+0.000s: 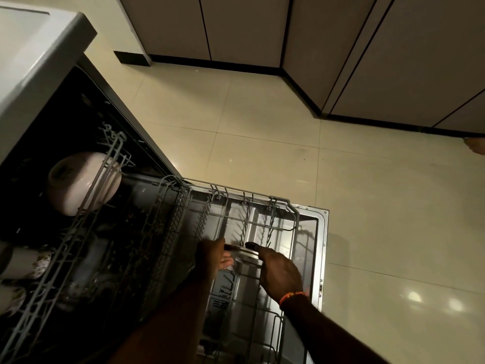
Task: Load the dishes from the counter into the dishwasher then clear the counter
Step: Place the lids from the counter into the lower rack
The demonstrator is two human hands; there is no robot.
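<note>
The dishwasher (pixel 39 82) stands open with its door (pixel 319 258) dropped flat over the tiled floor (pixel 262 114), and both wire racks are in sight. The upper rack (pixel 78 232), at the left, holds a pale bowl (pixel 78 182) tipped on its side against the tines, its base turned towards the viewer. Below it along the left edge sits a light-coloured cup (pixel 23 262) with a darker pattern, lying sideways, and another patterned piece (pixel 10 298) shows just under it, too dim to name. The lower rack (pixel 249 214) is pulled out over the door, and its far compartments show only bare tines.

Both hands are down in that lower rack, holding one dish between them. It looks like a thin, flat plate (pixel 242 249) seen nearly edge-on among the tines, with a dark rim. The left hand (pixel 214 258) pinches its left edge with curled fingers; the right hand (pixel 280 274) grips the right edge, with an orange band at its wrist. Whether the plate already rests in the tines I cannot tell.

No brand or lettering is readable on the machine or dishes. Dark-plinthed cabinets (pixel 249 27) line the far side of the floor.
</note>
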